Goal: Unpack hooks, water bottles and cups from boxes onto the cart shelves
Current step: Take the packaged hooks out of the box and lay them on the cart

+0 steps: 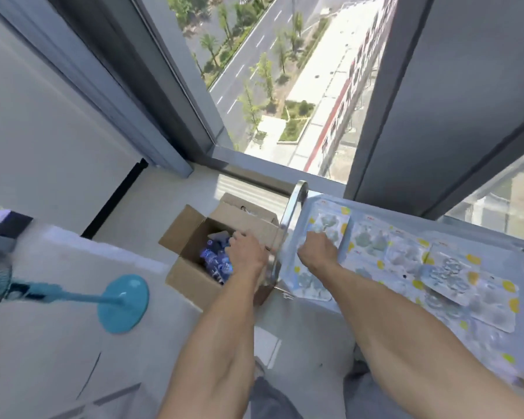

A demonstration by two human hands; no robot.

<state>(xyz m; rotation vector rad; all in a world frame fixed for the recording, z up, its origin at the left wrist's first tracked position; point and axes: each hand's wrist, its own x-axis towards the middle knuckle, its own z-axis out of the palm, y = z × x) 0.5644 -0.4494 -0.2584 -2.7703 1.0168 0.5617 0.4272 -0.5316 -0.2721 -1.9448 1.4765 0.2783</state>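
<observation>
Your left hand (246, 252) reaches into the open cardboard box (191, 237) on the floor, its fingers curled down among the water bottles (215, 261); whether they grip one, you cannot tell. Your right hand (316, 251) pinches a pack of hooks (328, 226) on the cart's top shelf (288, 267), where more packs (448, 273) lie spread.

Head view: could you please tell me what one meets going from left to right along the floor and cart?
Teal fan base → open cardboard box of water bottles → left hand → right hand → hook packs on the cart's top shelf.
</observation>
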